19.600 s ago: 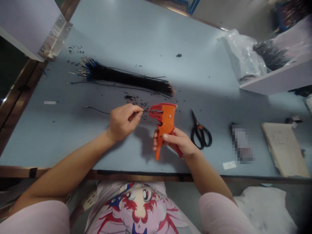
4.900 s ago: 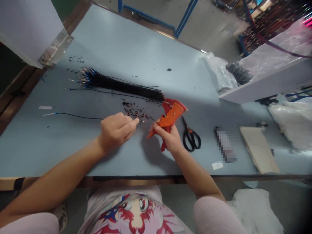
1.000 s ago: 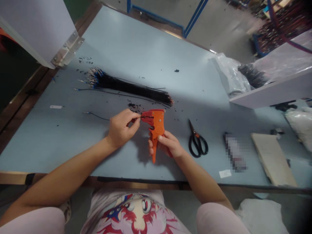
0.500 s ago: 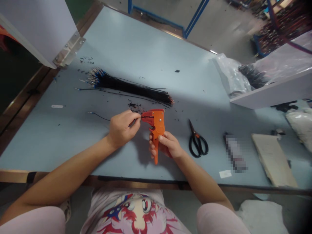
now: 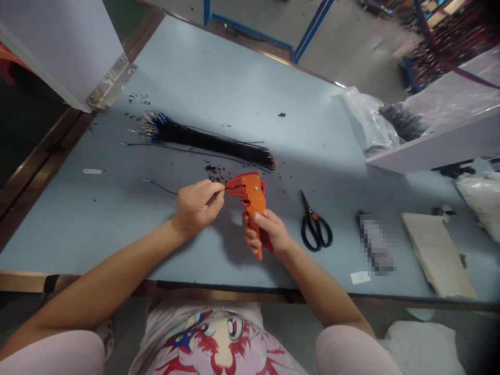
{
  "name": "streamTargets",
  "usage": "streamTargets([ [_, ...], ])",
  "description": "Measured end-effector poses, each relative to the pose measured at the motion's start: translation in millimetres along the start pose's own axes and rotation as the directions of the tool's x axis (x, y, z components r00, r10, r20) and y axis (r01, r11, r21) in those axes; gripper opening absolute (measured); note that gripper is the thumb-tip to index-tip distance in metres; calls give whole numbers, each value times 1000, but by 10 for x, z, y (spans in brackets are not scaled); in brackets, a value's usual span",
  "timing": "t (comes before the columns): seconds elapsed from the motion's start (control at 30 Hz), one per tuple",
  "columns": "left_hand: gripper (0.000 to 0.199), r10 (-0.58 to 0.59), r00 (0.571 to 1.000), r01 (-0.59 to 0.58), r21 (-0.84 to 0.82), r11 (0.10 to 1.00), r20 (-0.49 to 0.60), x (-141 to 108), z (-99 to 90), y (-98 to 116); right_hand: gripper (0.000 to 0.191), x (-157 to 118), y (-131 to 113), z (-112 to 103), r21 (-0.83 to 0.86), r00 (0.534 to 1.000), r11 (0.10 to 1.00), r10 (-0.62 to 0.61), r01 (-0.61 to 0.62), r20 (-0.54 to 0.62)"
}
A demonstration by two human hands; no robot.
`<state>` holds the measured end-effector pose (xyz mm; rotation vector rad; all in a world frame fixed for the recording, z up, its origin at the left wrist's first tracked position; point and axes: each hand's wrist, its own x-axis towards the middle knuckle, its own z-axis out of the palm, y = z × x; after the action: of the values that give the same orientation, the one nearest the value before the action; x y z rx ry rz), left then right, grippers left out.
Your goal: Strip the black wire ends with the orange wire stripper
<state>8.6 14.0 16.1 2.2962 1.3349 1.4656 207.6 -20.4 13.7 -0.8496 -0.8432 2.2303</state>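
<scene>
Black wire [image 5: 162, 188] is pinched between thumb and index finger of the left hand [image 5: 200, 202], just above the tabletop [image 5: 128, 229]. Near end of the wire is brought up to the mouth of the orange-and-red tool [image 5: 255, 195]; whether the jaws have bitten on it can't be told at this size. Blue-and-metal far end trails out to the left, past the knuckles.

Key relation: wire's long axis is laid roughly left-right, sloping slightly toward the person at the hand. Tool nose is pointed left, straight at the left fingertips, almost touching. So wire and jaw slot are roughly in line. Left hand is nearer to the wire; the tool head is placed between the two hands.

Tool handles are wrapped by the right hand [image 5: 267, 229], fingers closed, handle ends pointed down toward the person.

Wire bundle [image 5: 211, 138] is laid beyond both hands, nearly parallel to the held wire, blue ends left. Black scraps [image 5: 214, 172] are scattered between bundle and left hand. Scissors [image 5: 315, 226] are placed right of the tool, tips pointed away.
</scene>
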Motion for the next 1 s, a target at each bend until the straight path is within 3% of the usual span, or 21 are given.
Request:
streamTargets([
  [0.23,8,-13,1000,13,-2,1000,28,11,17,-43,34,40,3,-29,17,999,1000,-26,26,-31],
  [0.4,7,-104,994,105,7,994,-32,44,-53,-87,31,18,-175,-164,103,974,986,-105,128,-199],
  [0.53,6,-113,993,113,-11,994,-34,63,-75,-104,33,-15,-211,-188,-8,980,992,-127,127,-154],
  [0.7,6,49,995,-47,-23,999,84,-7,-12,-14,32,34,-34,-90,-200,941,950,-277,238,-196],
  [0.83,6,267,940,-278,25,960,212,-103,31,66,33,51,6,-40,-276,897,916,-361,291,-254],
  [1.0,8,318,914,-341,55,938,251,-153,53,97,33,40,-16,15,-349,893,896,-372,275,-251],
])
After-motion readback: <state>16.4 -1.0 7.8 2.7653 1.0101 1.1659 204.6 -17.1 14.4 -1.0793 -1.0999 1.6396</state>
